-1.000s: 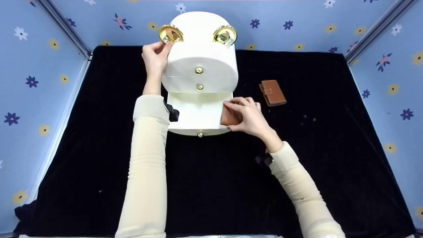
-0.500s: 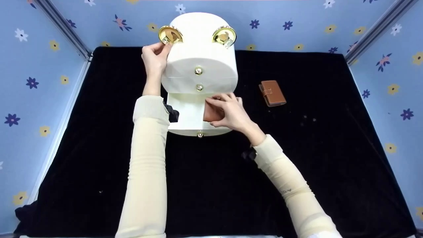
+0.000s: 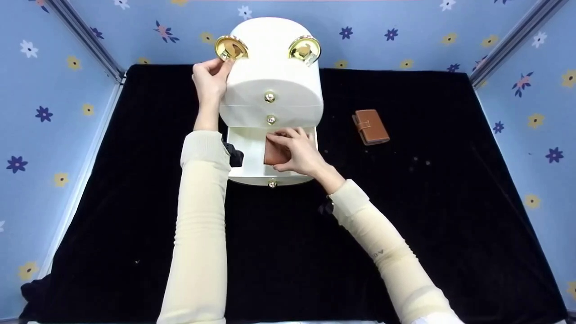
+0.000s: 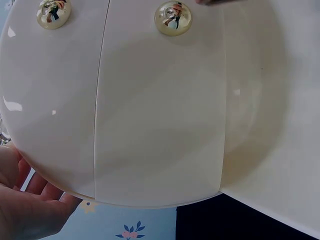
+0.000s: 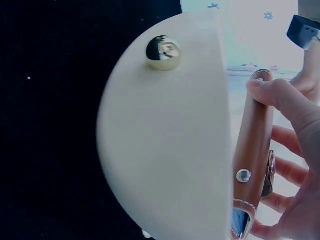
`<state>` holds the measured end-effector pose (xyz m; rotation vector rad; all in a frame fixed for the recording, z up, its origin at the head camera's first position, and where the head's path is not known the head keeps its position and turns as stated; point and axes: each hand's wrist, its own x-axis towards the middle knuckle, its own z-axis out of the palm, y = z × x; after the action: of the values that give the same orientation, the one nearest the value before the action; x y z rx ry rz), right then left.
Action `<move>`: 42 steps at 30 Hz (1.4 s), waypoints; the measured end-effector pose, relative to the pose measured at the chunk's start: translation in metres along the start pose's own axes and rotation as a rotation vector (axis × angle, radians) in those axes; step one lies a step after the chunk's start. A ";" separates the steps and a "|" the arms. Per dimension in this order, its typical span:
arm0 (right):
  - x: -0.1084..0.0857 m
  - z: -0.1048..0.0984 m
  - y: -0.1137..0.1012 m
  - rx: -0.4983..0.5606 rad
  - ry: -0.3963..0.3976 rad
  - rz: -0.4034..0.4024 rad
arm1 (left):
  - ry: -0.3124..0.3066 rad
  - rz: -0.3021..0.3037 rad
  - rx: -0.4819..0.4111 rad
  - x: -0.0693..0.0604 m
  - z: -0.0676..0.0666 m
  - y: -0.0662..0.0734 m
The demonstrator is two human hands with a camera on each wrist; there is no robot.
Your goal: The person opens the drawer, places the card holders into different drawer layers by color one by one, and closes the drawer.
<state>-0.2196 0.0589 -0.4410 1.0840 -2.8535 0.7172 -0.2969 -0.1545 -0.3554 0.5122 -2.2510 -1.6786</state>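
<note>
A white drawer cabinet with gold knobs and two round gold discs stands at the back centre. My left hand holds it at its upper left edge, thumb by the left gold disc; in the left wrist view its fingers bend beside the cabinet's side. The bottom drawer is pulled out. Over it, my right hand grips a brown leather wallet on edge, thumb on one side. In the right wrist view the wallet shows a snap button and something blue at its end.
A second brown wallet with a strap lies on the black cloth right of the cabinet. Two upper drawers, with knobs, are closed. Blue flowered walls enclose the back and sides.
My right hand has carried the wallet leftward, from the right side of the open drawer to about its middle. My left hand has stayed at the cabinet's upper left edge.
</note>
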 end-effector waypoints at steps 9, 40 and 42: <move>0.009 0.014 0.000 0.036 -0.058 0.009 | -0.002 0.025 0.004 0.000 0.000 -0.002; -0.014 -0.001 0.030 0.105 0.060 0.066 | -0.002 0.017 -0.005 0.000 -0.001 -0.001; -0.017 -0.003 0.034 0.108 0.075 0.068 | -0.002 0.016 -0.007 0.000 -0.001 -0.001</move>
<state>-0.2284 0.0931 -0.4550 0.9532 -2.8293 0.9054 -0.2966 -0.1554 -0.3561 0.4896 -2.2438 -1.6788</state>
